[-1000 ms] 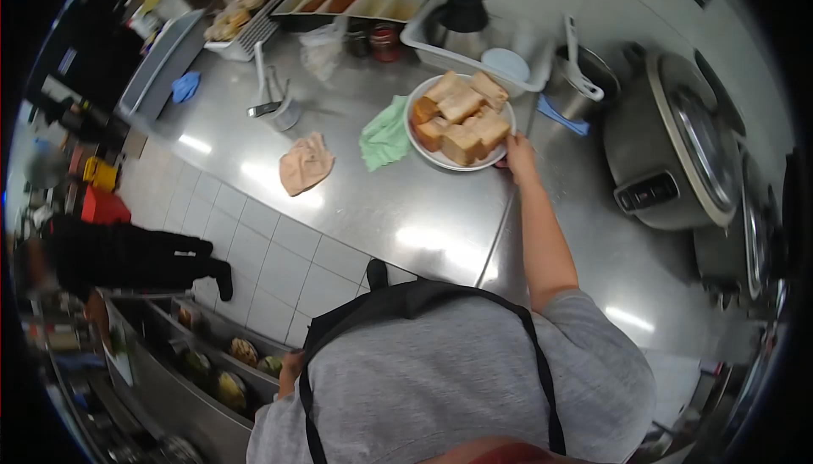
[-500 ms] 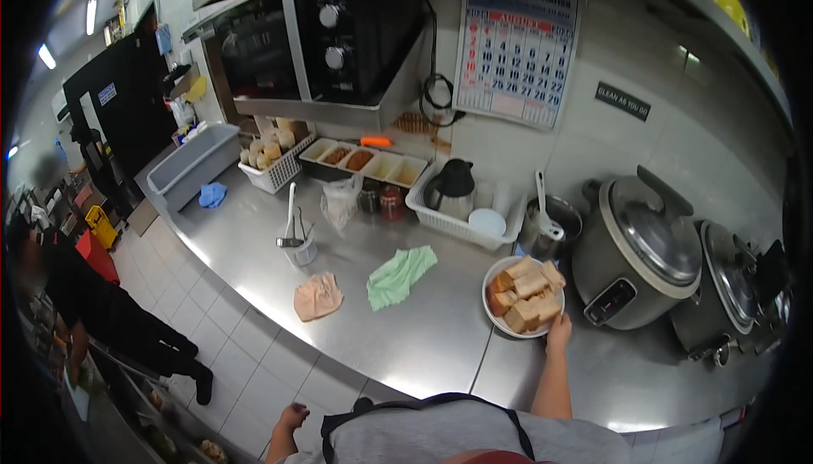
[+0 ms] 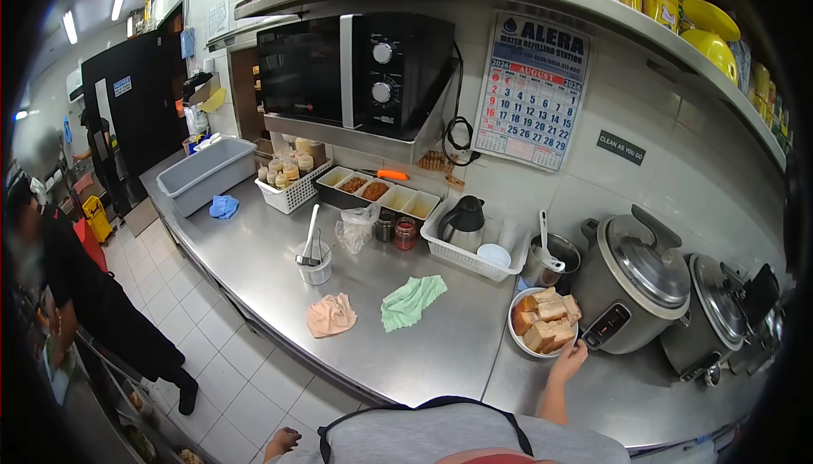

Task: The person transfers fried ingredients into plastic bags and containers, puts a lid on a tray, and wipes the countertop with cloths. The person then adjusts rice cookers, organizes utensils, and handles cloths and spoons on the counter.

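Observation:
A white bowl (image 3: 518, 334) holds several browned, pale-sided blocks of food that look like thick bread or tofu (image 3: 550, 334). It rests on the steel counter, in front of a pot and beside a rice cooker. My right hand (image 3: 569, 364) grips the bowl's near right rim, its fingertips partly hidden. Low in the view, by the counter's front edge, my left hand (image 3: 282, 442) hangs with its fingers curled in. I see nothing in it. Left of the bowl lie a green cloth (image 3: 412, 301) and a peach cloth (image 3: 331, 316).
Two large cookers (image 3: 637, 295) stand at the right, next to a pot with a ladle (image 3: 546, 248). Along the wall are a white basket (image 3: 474, 259), sauce trays (image 3: 398, 197) and a grey tub (image 3: 207, 178). A microwave (image 3: 356, 74) sits above. A co-worker (image 3: 102, 303) stands at left.
My view has tilted upward, showing more of the shelf. My right hand stays at the bowl, which sits in the same place on the counter. My left hand is lower in view.

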Motion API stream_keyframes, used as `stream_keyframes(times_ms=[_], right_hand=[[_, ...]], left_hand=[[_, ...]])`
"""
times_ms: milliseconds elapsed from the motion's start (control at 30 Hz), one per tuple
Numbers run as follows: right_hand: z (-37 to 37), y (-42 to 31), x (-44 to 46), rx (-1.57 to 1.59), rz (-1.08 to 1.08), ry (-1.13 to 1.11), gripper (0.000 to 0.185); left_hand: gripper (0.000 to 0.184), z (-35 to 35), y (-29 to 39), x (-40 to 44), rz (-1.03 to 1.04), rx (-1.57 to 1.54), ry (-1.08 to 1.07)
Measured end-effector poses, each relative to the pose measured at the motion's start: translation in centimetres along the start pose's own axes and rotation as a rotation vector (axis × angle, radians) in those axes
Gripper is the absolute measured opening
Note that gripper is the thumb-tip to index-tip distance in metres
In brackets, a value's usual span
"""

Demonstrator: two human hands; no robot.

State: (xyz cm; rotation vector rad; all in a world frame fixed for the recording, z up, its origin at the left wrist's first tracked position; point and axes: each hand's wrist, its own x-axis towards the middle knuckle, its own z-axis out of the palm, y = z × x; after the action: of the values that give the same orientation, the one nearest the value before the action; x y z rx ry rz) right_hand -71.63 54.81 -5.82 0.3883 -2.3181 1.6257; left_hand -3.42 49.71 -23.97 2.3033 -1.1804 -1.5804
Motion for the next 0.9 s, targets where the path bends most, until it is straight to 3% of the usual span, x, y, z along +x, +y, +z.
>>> stream_keyframes(times_ms=[33,100,167,233,333,433,500,567,633,667,767,833,900], right_hand=[[1.1,-2.5,-1.6,0.003,-0.003,0.006,0.025],[3.1,-6.4,-4.9,0.17,-0.428,0.002,0.022],[5.8,-10.1,-7.5,0.045,-0.664,-0.288,0.024],[9.4,-13.9,-10.8,0.132,-0.622,-0.553,0.025],[14.5,-18.0,-15.0,0.105,-0.72,-0.711,0.03],[20.4,-18.7,-18.4,-0.002,-0.623,-0.886,0.044],[23.1,-16.2,-20.7,-0.454,-0.676,-1.029,0.057],[22.5,-15.7,-24.2,-0.532,-0.649,-0.973,0.059],[22.9,-15.2,-26.0,-0.529,-0.603,-0.778,0.055],[22.1,-16.0,-26.2,-0.568,-0.659,-0.758,0.045],[20.8,-18.4,-25.5,-0.744,-0.715,-0.85,0.033],[19.7,-19.5,-26.2,-0.692,-0.731,-0.781,0.025],[20.3,-18.4,-26.1,-0.766,-0.692,-0.874,0.028]], left_hand=[[0.029,-0.3,0.7,-0.4,-0.024,-0.03,0.035],[0.029,-1.2,-0.8,2.4,0.003,-0.024,-0.022],[0.03,-1.8,-3.0,6.6,0.067,0.035,-0.105],[0.031,-3.3,-3.4,8.0,0.053,0.003,-0.097],[0.032,-6.7,-3.4,7.0,0.068,-0.041,-0.074],[0.034,-8.8,-5.4,6.8,0.11,-0.077,-0.045],[0.032,-8.6,-9.3,9.2,0.007,-0.268,-0.016],[0.031,-8.6,-13.5,9.9,-0.048,-0.264,-0.026],[0.029,-8.7,-16.8,9.7,-0.146,-0.235,-0.049],[0.028,-8.8,-18.3,10.0,-0.176,-0.238,-0.063],[0.025,-9.2,-22.5,9.6,-0.246,-0.254,-0.113],[0.023,-9.8,-23.7,9.6,-0.249,-0.263,-0.15],[0.021,-10.7,-24.4,10.1,-0.226,-0.275,-0.236]])
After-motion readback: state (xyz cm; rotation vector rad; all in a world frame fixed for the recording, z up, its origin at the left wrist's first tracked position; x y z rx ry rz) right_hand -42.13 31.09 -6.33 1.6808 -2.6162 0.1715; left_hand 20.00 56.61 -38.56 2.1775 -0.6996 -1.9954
